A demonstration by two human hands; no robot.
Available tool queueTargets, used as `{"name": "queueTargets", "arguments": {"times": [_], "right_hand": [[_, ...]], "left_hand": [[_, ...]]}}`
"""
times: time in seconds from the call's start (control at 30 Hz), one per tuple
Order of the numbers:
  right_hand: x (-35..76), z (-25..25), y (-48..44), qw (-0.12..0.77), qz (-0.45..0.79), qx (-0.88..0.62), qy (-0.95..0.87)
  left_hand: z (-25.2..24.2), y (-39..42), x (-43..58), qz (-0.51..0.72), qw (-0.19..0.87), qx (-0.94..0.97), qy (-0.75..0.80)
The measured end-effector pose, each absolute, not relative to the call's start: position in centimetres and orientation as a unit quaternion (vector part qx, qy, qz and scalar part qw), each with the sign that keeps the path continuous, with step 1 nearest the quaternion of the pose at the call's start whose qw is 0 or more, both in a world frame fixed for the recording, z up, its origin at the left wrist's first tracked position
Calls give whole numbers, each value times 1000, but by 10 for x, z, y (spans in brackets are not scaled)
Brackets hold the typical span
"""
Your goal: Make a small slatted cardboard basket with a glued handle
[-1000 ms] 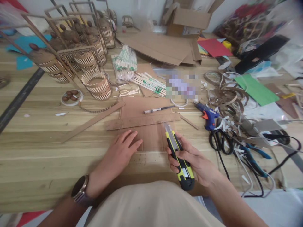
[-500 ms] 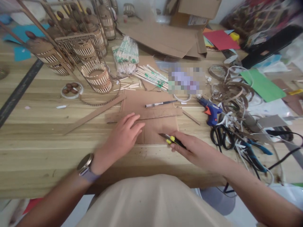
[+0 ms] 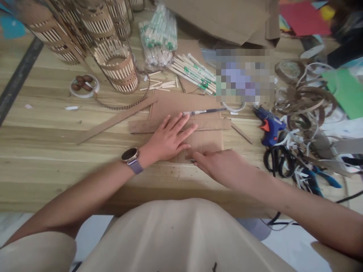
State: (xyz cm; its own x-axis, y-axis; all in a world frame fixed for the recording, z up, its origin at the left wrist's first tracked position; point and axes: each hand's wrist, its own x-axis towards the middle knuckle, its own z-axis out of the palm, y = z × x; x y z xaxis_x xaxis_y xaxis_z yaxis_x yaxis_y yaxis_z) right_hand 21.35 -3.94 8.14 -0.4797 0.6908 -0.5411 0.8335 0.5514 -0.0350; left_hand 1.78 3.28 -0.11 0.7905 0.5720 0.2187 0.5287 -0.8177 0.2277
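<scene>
My left hand (image 3: pixel 170 138) lies with fingers spread over a long cardboard strip (image 3: pixel 138 127), its fingertips close to a pen (image 3: pixel 211 110). Under the strip is a flat brown cardboard sheet (image 3: pixel 181 100). At the sheet's near edge, my right hand (image 3: pixel 224 166) is closed, thumb and fingers pressed together. Only a small dark bit of the utility knife (image 3: pixel 193 160) shows at its fingertips; the rest is hidden by the hand. A narrow cardboard strip (image 3: pixel 113 120) slants off to the left.
Slatted stick lanterns (image 3: pixel 119 75) stand at the back left, beside a dish of brown beads (image 3: pixel 82 85). Packed sticks (image 3: pixel 157 34) and loose sticks (image 3: pixel 194 71) lie behind the cardboard. On the right are a blue glue gun (image 3: pixel 270 126), black-handled scissors (image 3: pixel 279 162) and coiled strips (image 3: pixel 306 102).
My left hand has moved right and flattened across the strip. My right hand has turned over the knife, hiding its yellow part, and come closer to my left. The view has tilted down.
</scene>
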Motion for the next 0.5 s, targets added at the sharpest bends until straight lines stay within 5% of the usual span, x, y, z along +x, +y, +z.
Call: {"name": "queueTargets", "arguments": {"times": [0.5], "right_hand": [[198,93,-29,319,-167,437,824]], "left_hand": [[-1,33,20,132,83,942,296]]}}
